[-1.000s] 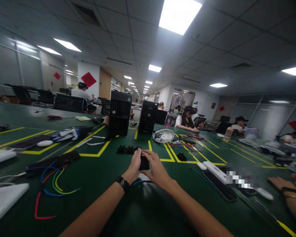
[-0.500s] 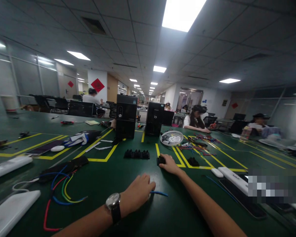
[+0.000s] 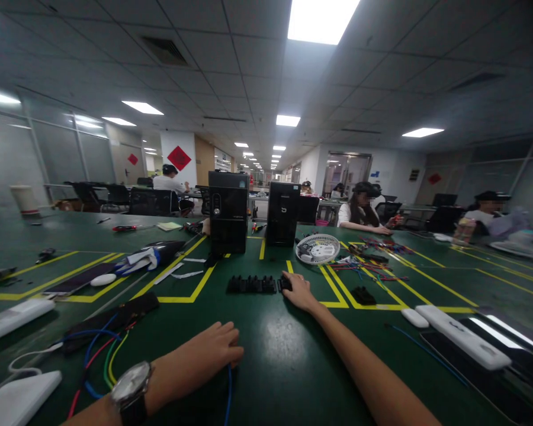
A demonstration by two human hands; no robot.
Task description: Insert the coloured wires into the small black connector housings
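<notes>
My right hand [image 3: 298,291] has its fingers closed on a small black block [image 3: 283,286], at the right end of a row of black blocks [image 3: 251,284]. Whether the block touches the row I cannot tell. Nearer to me, my left hand [image 3: 213,350] hovers low over the green table with curled fingers. A blue wire [image 3: 229,395] hangs from beneath its thumb; the grip itself is partly hidden. Left of that hand lies a bundle of red, blue, green and yellow wires [image 3: 111,358] beside a black sleeve-like piece [image 3: 135,305].
Two black tower cases [image 3: 228,216] [image 3: 282,216] stand at the back. A white basket [image 3: 317,249] holds small parts, with loose wires [image 3: 377,260] to its right. Another black block [image 3: 363,296] and a white power bank [image 3: 464,337] lie right. Co-workers sit beyond.
My left hand has moved left and toward me, the blue wire swinging to point down. My right hand has brought the black block close to the row's end. The view has shifted slightly.
</notes>
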